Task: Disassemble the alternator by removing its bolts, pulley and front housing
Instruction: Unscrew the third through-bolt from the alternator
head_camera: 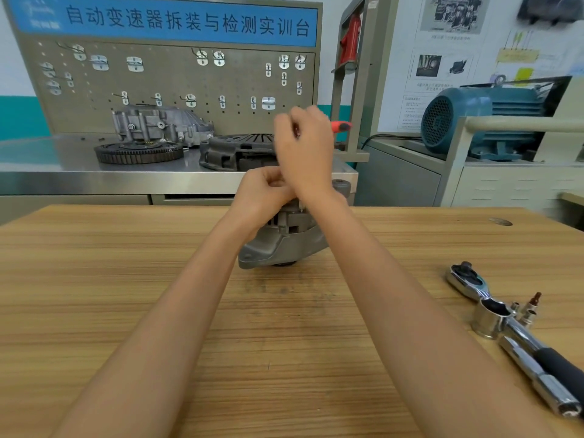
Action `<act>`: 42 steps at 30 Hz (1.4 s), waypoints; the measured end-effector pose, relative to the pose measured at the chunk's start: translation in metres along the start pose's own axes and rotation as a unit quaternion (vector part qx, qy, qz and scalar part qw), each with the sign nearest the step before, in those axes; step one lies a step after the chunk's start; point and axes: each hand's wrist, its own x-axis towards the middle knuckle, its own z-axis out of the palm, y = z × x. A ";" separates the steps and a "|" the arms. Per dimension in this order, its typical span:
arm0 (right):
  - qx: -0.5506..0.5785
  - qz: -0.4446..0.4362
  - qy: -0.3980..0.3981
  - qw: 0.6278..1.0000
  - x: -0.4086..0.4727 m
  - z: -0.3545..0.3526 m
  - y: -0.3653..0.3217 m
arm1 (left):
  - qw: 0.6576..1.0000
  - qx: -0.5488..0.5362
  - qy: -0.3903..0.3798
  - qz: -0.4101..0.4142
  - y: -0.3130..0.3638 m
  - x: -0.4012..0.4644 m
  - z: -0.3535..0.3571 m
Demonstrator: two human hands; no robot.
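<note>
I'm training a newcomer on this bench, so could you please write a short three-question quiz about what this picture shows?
1. True or false: the ratchet wrench is in one of the hands.
2. Which hand is raised higher above the alternator: A) left hand, B) right hand?
3. Fill in: the alternator stands on the ____ table.

Key:
1. False; it lies on the table to the right, beside a large socket.
2. B; its fingers are curled, though what they hold is blurred.
3. Wooden.
</note>
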 end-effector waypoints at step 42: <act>0.179 0.150 -0.068 0.970 0.014 -0.031 0.006 | 0.997 -0.008 -0.076 -0.021 0.003 -0.001 -0.005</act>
